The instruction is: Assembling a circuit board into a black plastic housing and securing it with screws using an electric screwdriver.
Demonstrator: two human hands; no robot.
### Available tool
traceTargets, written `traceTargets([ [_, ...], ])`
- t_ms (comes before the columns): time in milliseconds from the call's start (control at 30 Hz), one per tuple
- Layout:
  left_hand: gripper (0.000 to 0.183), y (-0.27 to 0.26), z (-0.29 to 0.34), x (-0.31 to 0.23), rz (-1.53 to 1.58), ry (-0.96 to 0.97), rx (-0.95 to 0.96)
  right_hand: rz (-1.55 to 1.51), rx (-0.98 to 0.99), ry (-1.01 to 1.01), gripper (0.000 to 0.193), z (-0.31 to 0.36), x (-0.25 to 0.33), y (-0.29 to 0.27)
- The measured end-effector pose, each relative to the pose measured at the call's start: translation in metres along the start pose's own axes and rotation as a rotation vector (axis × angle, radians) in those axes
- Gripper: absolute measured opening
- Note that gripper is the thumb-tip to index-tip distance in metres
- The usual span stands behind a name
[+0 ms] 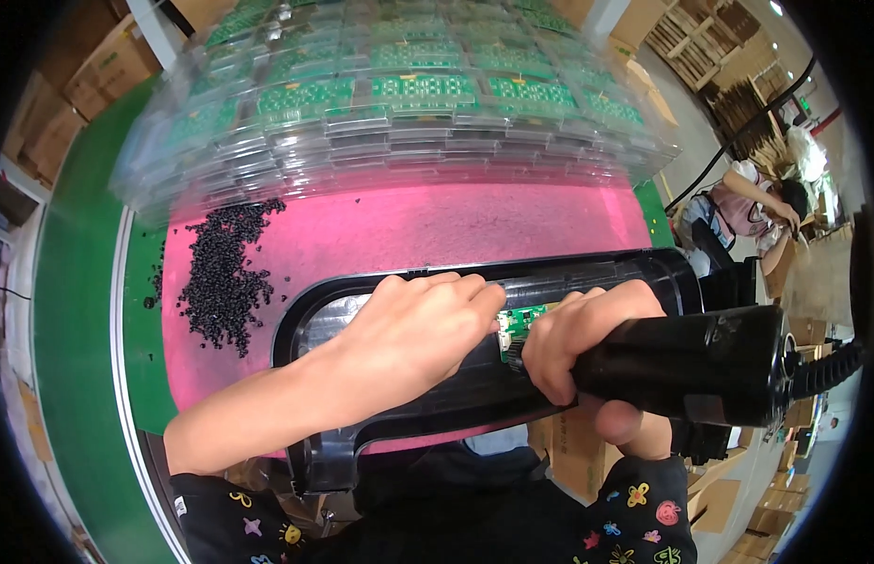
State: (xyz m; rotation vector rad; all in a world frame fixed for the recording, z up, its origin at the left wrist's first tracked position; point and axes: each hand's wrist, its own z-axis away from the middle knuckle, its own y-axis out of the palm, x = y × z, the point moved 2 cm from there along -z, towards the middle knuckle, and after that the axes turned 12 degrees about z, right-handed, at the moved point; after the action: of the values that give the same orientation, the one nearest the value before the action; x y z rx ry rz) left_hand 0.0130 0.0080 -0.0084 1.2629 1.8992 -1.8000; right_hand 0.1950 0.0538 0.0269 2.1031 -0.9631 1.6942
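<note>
My left hand rests palm-down on the black plastic housing, fingers pressed together, with the fingertips bearing on the small green circuit board seated in the housing. The board lies just right of picture centre, at 3 o'clock from my left hand and in contact with its fingertips.

My right hand is wrapped tight around the barrel of the black power screwdriver, which enters from 3 o'clock. Its tip end meets the board at the board's lower right edge; the bit itself is hidden behind my fingers.

The housing lies across the pink mat. A scatter of small black pellets lies on the mat at 9 o'clock from my left hand, well apart from it. Stacked clear trays holding green circuit boards stand at 12 o'clock, beyond the housing. A green belt borders the mat at 9 o'clock. Another person sits bent over at 2 o'clock, well apart.
</note>
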Motion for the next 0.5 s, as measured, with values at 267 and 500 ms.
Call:
traceTargets([
  [267,0.017,0.006,0.001,0.003,0.026,0.081,0.101,-0.137,-0.343,-0.297,0.056,-0.01,0.002,0.0],
  [500,0.016,0.002,0.001,0.001,-0.009,0.01,0.093,-0.024,-0.344,-0.187,0.056,-0.026,-0.012,-0.005],
])
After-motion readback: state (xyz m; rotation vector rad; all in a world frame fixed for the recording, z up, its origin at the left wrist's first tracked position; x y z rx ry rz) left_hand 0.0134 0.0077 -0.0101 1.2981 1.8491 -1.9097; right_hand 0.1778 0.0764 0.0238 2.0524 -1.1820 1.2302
